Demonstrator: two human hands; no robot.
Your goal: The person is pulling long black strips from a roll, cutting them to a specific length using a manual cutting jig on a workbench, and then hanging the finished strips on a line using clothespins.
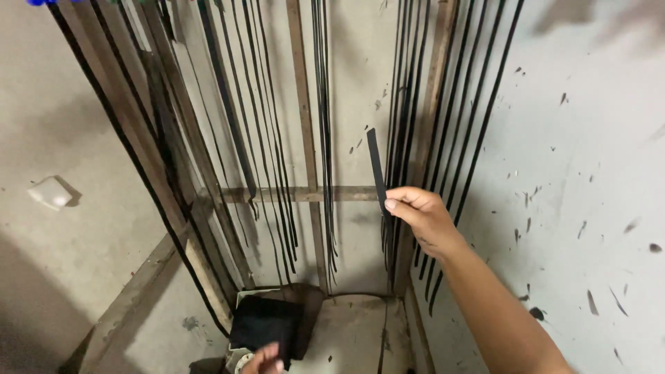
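Observation:
My right hand [420, 216] is raised in front of a wooden frame [303, 104] and pinches a short black strip [375, 166] that points upward. Many long black strips [322, 138] hang from the frame, some just behind my hand. My left hand [264, 361] shows only at the bottom edge, its fingers on a stack of black material [267, 325] that lies on a white box. Whether that hand grips the stack is hidden by the frame edge.
Grey concrete walls stand on both sides, the right one speckled with dark marks [589, 208]. A white fitting [50, 192] sits on the left wall. A wooden beam [131, 291] runs along the lower left. A horizontal crossbar [298, 194] spans the frame.

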